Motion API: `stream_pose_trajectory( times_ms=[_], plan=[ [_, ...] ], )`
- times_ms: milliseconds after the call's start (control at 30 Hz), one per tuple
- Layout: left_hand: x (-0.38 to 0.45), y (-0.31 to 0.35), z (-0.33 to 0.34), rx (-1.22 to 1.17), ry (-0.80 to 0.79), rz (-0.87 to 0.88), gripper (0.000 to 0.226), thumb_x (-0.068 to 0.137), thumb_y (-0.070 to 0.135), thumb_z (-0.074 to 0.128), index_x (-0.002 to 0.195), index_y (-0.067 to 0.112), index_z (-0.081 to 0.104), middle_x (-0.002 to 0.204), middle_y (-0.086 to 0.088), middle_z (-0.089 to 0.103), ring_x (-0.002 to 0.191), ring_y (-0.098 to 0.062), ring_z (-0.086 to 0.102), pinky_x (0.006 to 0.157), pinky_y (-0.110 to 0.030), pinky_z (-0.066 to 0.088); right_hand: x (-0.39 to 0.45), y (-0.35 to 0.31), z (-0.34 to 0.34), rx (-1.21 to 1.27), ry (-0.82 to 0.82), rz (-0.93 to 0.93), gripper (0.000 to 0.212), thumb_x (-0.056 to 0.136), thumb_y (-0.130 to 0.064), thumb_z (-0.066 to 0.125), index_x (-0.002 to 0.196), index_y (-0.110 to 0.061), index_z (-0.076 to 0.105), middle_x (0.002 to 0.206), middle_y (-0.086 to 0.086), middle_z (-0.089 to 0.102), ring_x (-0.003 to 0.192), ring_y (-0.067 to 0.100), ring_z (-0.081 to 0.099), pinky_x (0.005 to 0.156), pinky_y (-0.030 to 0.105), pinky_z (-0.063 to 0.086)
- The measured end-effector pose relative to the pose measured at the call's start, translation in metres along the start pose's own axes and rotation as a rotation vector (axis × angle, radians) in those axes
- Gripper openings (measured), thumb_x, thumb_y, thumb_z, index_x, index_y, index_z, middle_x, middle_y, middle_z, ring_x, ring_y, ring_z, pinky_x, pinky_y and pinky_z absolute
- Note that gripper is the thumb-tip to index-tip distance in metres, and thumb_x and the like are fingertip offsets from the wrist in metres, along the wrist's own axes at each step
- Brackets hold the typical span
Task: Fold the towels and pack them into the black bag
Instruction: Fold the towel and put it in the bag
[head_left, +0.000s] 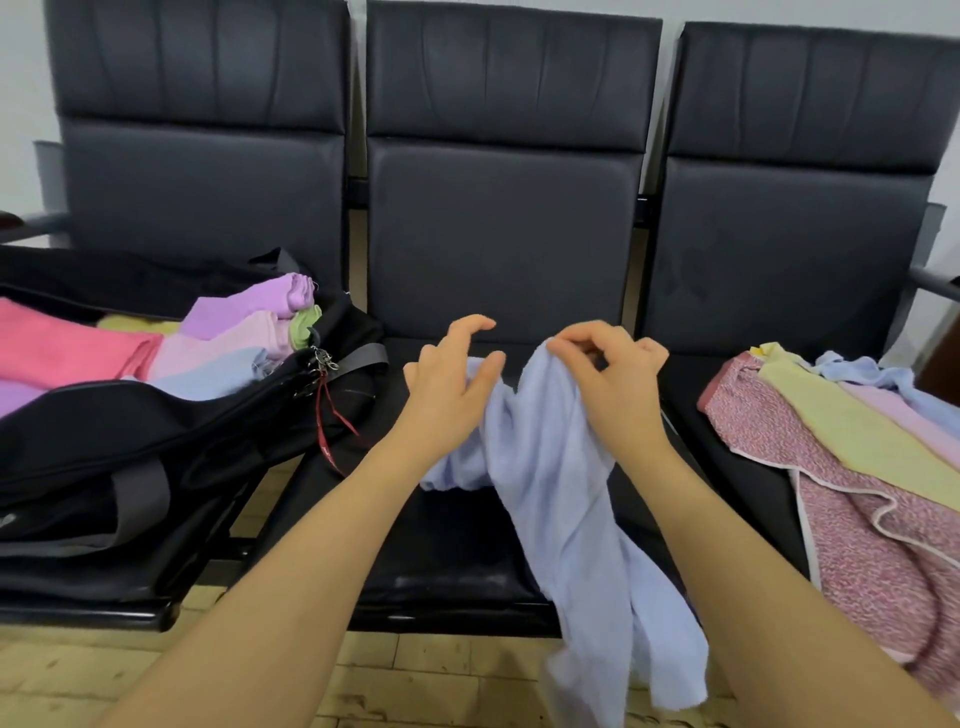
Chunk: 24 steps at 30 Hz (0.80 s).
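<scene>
Towel in hand: a pale blue towel (550, 467) was held bunched above the middle seat (467, 545), its lower end hanging past the near edge toward the floor (441, 670).
Right grip: the right hand (613, 384) was pinched on the towel's top edge.
Left grip: the left hand (449, 384) was released, fingers loosely spread, its palm resting against the cloth.
Black bag: the black bag (156, 431) was seen lying open on the left seat, with folded towels (218, 343) packed inside.
Unfolded pile: more towels (841, 457) were heaped on the right seat.
Stage: the fold was judged not yet begun.
Risk: the towel could be dropped, since only one pinch held it.
Risk: the hanging end might be dragged on the floor if the towel were lowered.
</scene>
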<state>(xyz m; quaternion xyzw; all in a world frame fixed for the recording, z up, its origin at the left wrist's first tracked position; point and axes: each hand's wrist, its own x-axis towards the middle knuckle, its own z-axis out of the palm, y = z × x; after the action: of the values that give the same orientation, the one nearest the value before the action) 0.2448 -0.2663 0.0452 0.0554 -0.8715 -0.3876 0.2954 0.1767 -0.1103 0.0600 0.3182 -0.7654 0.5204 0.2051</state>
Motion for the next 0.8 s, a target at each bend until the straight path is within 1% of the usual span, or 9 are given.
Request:
stream_pose_trajectory(
  times_ms=[100, 200, 300, 400, 467, 533, 600, 700, 800],
  plan=[
    [-0.003, 0.012, 0.000, 0.038, -0.083, 0.061, 0.024, 0.100, 0.040, 0.037, 0.122, 0.040, 0.047, 0.111, 0.008, 0.053, 0.103, -0.012, 0.036, 0.090, -0.027, 0.018, 0.007, -0.012, -0.007, 0.049, 0.002, -0.088, 0.016, 0.091, -0.025, 0.062, 0.083, -0.040, 0.062, 0.085, -0.016, 0.063, 0.091, -0.003, 0.054, 0.099, 0.049, 0.035],
    [-0.005, 0.018, 0.002, -0.083, -0.108, 0.025, 0.011, 0.099, 0.046, 0.038, 0.101, 0.056, 0.044, 0.113, 0.011, 0.051, 0.107, -0.012, 0.036, 0.088, -0.026, 0.027, 0.009, -0.019, -0.008, 0.078, -0.025, -0.144, 0.012, 0.086, -0.039, 0.057, 0.081, -0.049, 0.062, 0.089, -0.019, 0.064, 0.091, 0.010, 0.061, 0.091, 0.057, 0.042],
    [-0.006, 0.022, 0.004, -0.181, -0.084, 0.010, 0.013, 0.094, 0.054, 0.042, 0.084, 0.053, 0.051, 0.101, 0.014, 0.053, 0.105, -0.016, 0.047, 0.093, -0.036, 0.043, 0.006, -0.017, -0.009, 0.098, -0.054, -0.138, 0.011, 0.086, -0.037, 0.058, 0.085, -0.046, 0.064, 0.089, -0.017, 0.065, 0.093, 0.011, 0.061, 0.091, 0.056, 0.043],
    [-0.005, 0.027, 0.004, -0.293, 0.000, -0.035, 0.019, 0.095, 0.043, 0.047, 0.079, 0.035, 0.054, 0.091, 0.009, 0.057, 0.091, -0.013, 0.055, 0.090, -0.041, 0.047, 0.002, -0.013, -0.012, 0.146, -0.096, -0.042, 0.010, 0.090, -0.021, 0.064, 0.092, -0.029, 0.069, 0.091, -0.008, 0.068, 0.092, 0.014, 0.063, 0.089, 0.046, 0.051],
    [-0.004, 0.027, 0.002, -0.293, 0.075, -0.061, 0.022, 0.092, 0.046, 0.045, 0.074, 0.036, 0.051, 0.089, 0.006, 0.056, 0.086, -0.015, 0.054, 0.091, -0.045, 0.046, -0.004, -0.009, -0.011, 0.153, -0.153, 0.019, 0.011, 0.090, -0.021, 0.065, 0.098, -0.027, 0.068, 0.097, -0.006, 0.067, 0.090, 0.011, 0.061, 0.084, 0.038, 0.052],
    [-0.002, 0.025, 0.001, -0.232, 0.132, -0.087, 0.023, 0.092, 0.047, 0.043, 0.072, 0.037, 0.048, 0.089, 0.006, 0.055, 0.089, -0.016, 0.052, 0.093, -0.048, 0.043, -0.013, -0.002, -0.009, 0.050, -0.240, 0.023, 0.015, 0.086, -0.039, 0.065, 0.099, -0.046, 0.060, 0.102, -0.014, 0.061, 0.093, 0.007, 0.058, 0.090, 0.041, 0.047],
    [0.000, 0.021, -0.001, -0.133, 0.177, -0.110, 0.025, 0.097, 0.041, 0.043, 0.073, 0.035, 0.045, 0.092, 0.005, 0.054, 0.096, -0.018, 0.049, 0.095, -0.047, 0.039, -0.020, 0.007, -0.006, -0.118, -0.400, 0.057, 0.019, 0.081, -0.057, 0.062, 0.097, -0.050, 0.055, 0.105, -0.018, 0.058, 0.099, 0.008, 0.054, 0.100, 0.045, 0.039],
    [0.002, 0.015, -0.004, -0.067, 0.235, -0.138, 0.023, 0.099, 0.037, 0.042, 0.080, 0.027, 0.049, 0.096, 0.001, 0.054, 0.100, -0.018, 0.045, 0.094, -0.041, 0.035, -0.028, 0.013, 0.001, -0.128, -0.543, 0.199, 0.019, 0.080, -0.053, 0.066, 0.089, -0.037, 0.059, 0.093, -0.011, 0.062, 0.094, 0.010, 0.055, 0.100, 0.045, 0.038],
    [0.005, 0.009, -0.007, 0.011, 0.280, -0.188, 0.024, 0.099, 0.036, 0.043, 0.085, 0.018, 0.051, 0.095, -0.001, 0.052, 0.097, -0.018, 0.038, 0.086, -0.033, 0.024, -0.031, 0.012, 0.004, -0.052, -0.484, 0.240, 0.015, 0.084, -0.036, 0.070, 0.074, -0.030, 0.060, 0.074, -0.007, 0.060, 0.082, 0.013, 0.056, 0.095, 0.047, 0.041]
  ],
)
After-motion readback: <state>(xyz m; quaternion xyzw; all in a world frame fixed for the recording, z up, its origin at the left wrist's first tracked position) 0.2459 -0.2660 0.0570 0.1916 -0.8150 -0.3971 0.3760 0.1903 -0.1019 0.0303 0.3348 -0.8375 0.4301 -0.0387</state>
